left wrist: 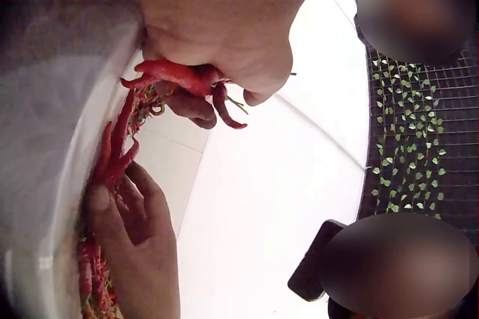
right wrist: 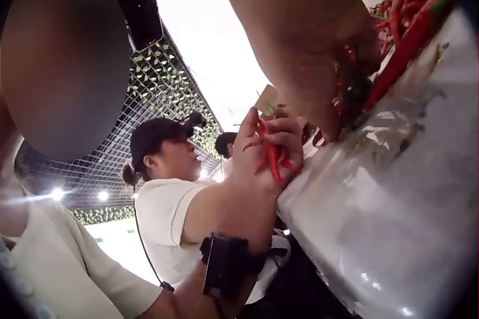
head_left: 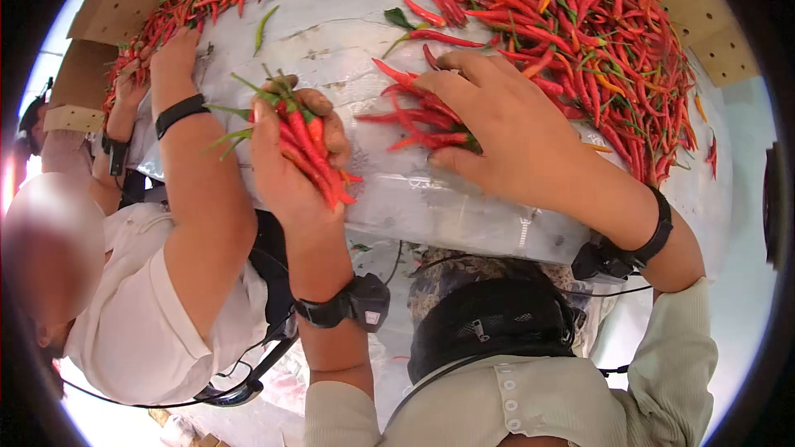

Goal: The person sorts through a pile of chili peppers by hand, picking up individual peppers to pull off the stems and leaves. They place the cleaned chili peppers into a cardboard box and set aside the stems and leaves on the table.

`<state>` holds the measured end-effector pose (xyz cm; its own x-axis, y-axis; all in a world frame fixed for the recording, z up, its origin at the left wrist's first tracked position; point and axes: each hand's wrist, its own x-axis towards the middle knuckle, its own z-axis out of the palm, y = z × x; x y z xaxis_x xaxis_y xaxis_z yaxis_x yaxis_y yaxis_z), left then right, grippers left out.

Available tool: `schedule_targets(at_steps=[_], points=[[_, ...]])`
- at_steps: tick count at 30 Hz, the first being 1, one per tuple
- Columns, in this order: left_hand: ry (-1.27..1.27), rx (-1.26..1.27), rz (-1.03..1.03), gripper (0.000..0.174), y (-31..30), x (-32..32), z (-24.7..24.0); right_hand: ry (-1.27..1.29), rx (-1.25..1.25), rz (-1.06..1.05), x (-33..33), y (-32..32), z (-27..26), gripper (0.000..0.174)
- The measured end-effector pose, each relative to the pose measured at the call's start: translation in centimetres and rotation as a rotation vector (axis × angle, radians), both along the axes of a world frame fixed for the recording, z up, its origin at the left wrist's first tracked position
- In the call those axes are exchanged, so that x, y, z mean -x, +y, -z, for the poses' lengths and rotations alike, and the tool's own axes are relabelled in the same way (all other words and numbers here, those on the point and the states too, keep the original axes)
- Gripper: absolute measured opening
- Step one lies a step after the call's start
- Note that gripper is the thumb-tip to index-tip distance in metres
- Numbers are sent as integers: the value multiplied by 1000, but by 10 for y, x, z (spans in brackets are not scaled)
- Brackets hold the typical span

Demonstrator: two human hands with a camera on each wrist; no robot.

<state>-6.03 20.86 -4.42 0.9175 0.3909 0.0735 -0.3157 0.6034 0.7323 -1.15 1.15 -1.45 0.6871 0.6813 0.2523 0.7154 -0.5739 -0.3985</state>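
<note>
In the head view my left hand (head_left: 281, 170) grips a small bunch of red chili peppers (head_left: 308, 142), their green stems poking out past the thumb side. It is raised in front of the near table edge. My right hand (head_left: 517, 128) is low over the table, thumb and fingers curled around a cluster of red chili peppers (head_left: 414, 116); the palm hides part of them. The left wrist view shows the right hand's fingers (left wrist: 123, 222) around these peppers. The left hand's bunch (right wrist: 273, 154) also appears in the right wrist view.
A large heap of red chilies (head_left: 571, 33) covers the far and right side of the plastic-covered table (head_left: 464, 207). One green chili (head_left: 263, 29) lies apart. Another person's arm (head_left: 199, 174) reaches in on the left. Cardboard boxes (head_left: 112, 8) stand at the far left.
</note>
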Motion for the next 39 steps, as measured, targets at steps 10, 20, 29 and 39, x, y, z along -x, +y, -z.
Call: schedule_targets(at_steps=[10, 20, 29, 39], points=[[54, -124, -57, 29, 1, 0, -6, 64, -104, -417, -23, 28, 2, 41], [228, -839, -222, 27, 8, -8, -54, -180, -235, -532, -37, 47, 2, 34], [-24, -2058, -130, 29, 8, -26, -31, -320, -248, -8, -7, -113, -37, 25], [45, -1902, -122, 48, -17, -12, -16, -333, -530, 1064, 26, -366, -17, 18]])
